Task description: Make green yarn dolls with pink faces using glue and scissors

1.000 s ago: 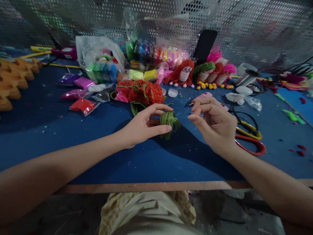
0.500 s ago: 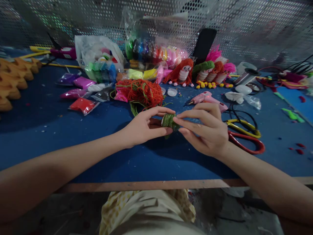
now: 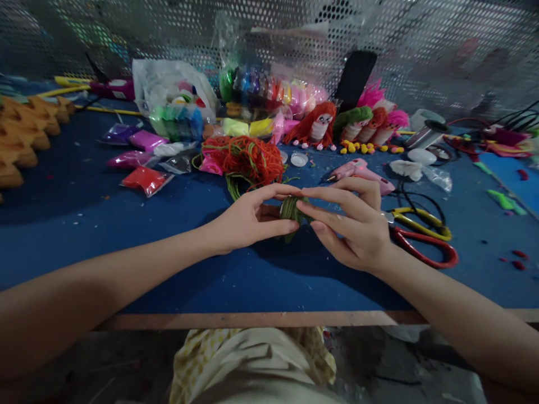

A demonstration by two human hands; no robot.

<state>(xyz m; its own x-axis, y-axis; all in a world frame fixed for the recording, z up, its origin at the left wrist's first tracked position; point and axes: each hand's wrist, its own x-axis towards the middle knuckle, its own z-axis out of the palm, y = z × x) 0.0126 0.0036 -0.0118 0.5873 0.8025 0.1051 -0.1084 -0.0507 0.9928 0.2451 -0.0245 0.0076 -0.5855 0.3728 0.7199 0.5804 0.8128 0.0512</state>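
Note:
Between both hands, just above the blue table, is a small roll wrapped in green yarn [image 3: 289, 209]. My left hand [image 3: 256, 220] pinches it from the left, thumb below and fingers above. From the right, the fingertips of my right hand [image 3: 353, 224] press on the roll's right end and partly hide it. Behind the left hand lies a tangled heap of orange and green yarn [image 3: 248, 160]. A pink glue gun [image 3: 362, 173] rests just beyond the right hand, and scissors with yellow and red handles [image 3: 425, 247] lie beside its wrist.
Several yarn-haired dolls [image 3: 322, 124] stand along the back near a black phone [image 3: 357, 78]. Packets of coloured clay, one red [image 3: 147, 180], lie at the left. An orange egg-tray-like block [image 3: 25, 134] sits far left. The wooden table edge [image 3: 269, 320] runs in front.
The green roll has turned slightly between my fingers, and the right fingertips have shifted a little on it. The whole view has moved slightly. Both hands keep their hold.

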